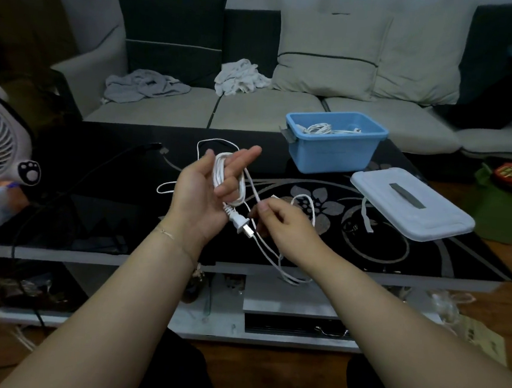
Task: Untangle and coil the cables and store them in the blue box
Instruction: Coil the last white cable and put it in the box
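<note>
My left hand (pixel 205 189) is up in the middle of the frame, palm turned toward me, forearm rising from the lower left. The white cable (pixel 229 179) is looped in several turns around my fingers, which are mostly straight and pointing up and to the right, one bent over the loops to hold them in place. The cable's plug (pixel 240 222) hangs just below that coil, near the heel of my palm.

My right hand (pixel 283 224) sits just right of centre, forearm coming in from the lower right, back of the hand toward the camera. Thumb and forefinger pinch the loose run of the cable close beside the plug, the other fingers curled under. From there the cable drops in a long loop over the near edge of the black table (pixel 428 258), and more of it lies on the tabletop behind my hands.

The blue box (pixel 333 148) stands on the table in the upper right, open, with coiled white cables (pixel 319 128) already inside. Its white lid (pixel 411 207) lies flat just to the right, in front of it.

A black cable (pixel 95 173) trails across the table's left side.
</note>
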The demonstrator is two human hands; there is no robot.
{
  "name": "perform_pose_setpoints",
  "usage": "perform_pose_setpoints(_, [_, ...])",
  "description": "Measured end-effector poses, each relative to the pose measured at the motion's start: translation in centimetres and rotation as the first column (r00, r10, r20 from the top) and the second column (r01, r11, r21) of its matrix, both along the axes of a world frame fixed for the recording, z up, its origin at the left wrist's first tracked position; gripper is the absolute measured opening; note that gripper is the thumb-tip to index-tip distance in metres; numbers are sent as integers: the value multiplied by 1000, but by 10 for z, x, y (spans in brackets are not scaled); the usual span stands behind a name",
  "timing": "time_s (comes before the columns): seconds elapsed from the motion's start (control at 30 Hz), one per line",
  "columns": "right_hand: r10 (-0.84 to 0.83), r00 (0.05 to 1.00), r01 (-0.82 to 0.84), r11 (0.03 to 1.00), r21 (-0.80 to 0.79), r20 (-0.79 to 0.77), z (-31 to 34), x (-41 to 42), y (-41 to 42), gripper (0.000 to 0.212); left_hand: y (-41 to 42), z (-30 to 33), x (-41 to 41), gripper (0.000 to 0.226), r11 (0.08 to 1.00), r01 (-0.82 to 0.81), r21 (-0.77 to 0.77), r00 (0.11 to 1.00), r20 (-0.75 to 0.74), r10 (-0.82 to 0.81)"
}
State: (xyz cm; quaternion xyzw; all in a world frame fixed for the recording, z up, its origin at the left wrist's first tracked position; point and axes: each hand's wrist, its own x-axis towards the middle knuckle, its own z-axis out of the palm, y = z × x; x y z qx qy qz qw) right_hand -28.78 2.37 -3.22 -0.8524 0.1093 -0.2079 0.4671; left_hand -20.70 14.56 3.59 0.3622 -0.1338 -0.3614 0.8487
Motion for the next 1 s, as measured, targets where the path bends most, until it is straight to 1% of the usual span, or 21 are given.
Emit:
perform_pose_setpoints(0.1, [48,992,-74,972,-221,-119,6,-6,10,15,5,0,7,44,1000,-11,-28,1000,-22,11])
perform_pose_setpoints(0.17, [37,983,-102,923,-371,-179,13,-12,16,23,5,-1,6,47,1000,0,6,999,33,0])
perform_pose_setpoints(0.23, [32,977,-130,876,-465,-211,17,-16,19,30,2,-3,3,44,993,-47,105,984,179,27])
perform_pose_setpoints(0.33, [24,980,-135,806,-577,-195,21,-21,18,30,-4,-6,-4,35,955,-164,248,904,424,45])
perform_pose_setpoints(0.4, [18,982,-133,772,-621,-188,24,-22,15,30,-7,-9,-9,34,935,-203,291,861,508,29])
perform_pose_setpoints(0.5, [66,978,-183,735,-653,-200,24,-19,9,26,-12,-11,-15,35,914,-241,326,818,575,10])
perform_pose_setpoints(0.57, [86,974,-200,762,-616,-210,21,-20,7,23,-16,-13,-15,39,888,-288,358,760,650,-16])
perform_pose_setpoints(0.6, [85,974,-197,777,-598,-210,20,-20,7,22,-17,-16,-14,40,872,-320,371,713,700,-36])
perform_pose_setpoints(0.63, [78,974,-191,785,-590,-212,19,-21,9,23,-17,-18,-12,39,845,-370,387,645,761,-65])
perform_pose_setpoints(0.7, [85,976,-187,801,-569,-200,20,-23,12,26,-14,-21,-11,46,753,-508,419,457,872,-178])
perform_pose_setpoints(0.73, [86,978,-179,812,-555,-189,21,-25,12,28,-12,-21,-11,55,689,-579,436,365,894,-259])
perform_pose_setpoints(0.8, [71,977,-170,823,-541,-199,28,-27,10,27,-10,-21,-11,67,566,-695,443,237,885,-401])
perform_pose_setpoints(0.83, [60,976,-167,827,-537,-211,31,-28,7,22,-10,-22,-11,69,528,-729,434,190,871,-454])
perform_pose_setpoints(0.87, [55,975,-161,847,-507,-217,33,-29,5,13,-10,-22,-11,66,509,-747,426,145,853,-502])
perform_pose_setpoints(0.9, [68,975,-154,892,-425,-209,36,-30,2,9,-10,-21,-13,61,497,-761,417,101,833,-544])
perform_pose_setpoints(0.97, [153,981,-168,976,-136,-116,39,-31,-6,12,-10,-21,-16,55,507,-751,422,43,798,-601])
perform_pose_setpoints(1.0, [191,980,-190,982,9,-60,40,-32,-11,13,-10,-20,-18,54,525,-723,450,39,785,-618])
